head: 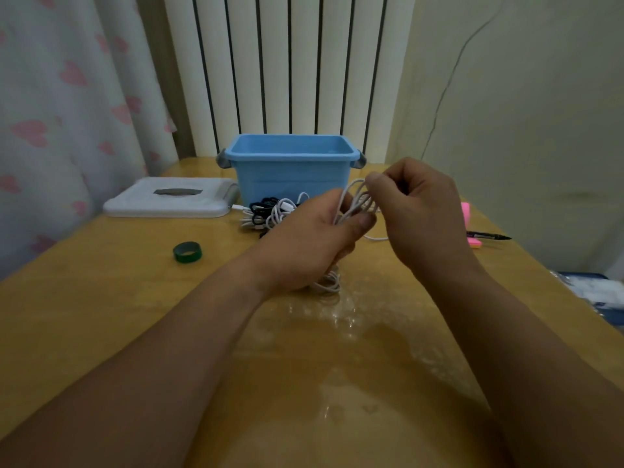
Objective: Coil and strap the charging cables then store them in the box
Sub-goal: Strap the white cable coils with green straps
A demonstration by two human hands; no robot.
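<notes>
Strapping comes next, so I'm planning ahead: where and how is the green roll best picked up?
The green roll lies flat on the table with its hole facing up. It is probably best to come from above and pinch its wall, with one finger inside the hole and the thumb outside.

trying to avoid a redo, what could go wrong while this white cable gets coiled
The loops of the white cable rest in the left hand grip. Reaching for the green strap roll, which lies apart to the left, may let them spring open. The loose cable pile lies just behind that hand, so a loop might snag it.
</notes>
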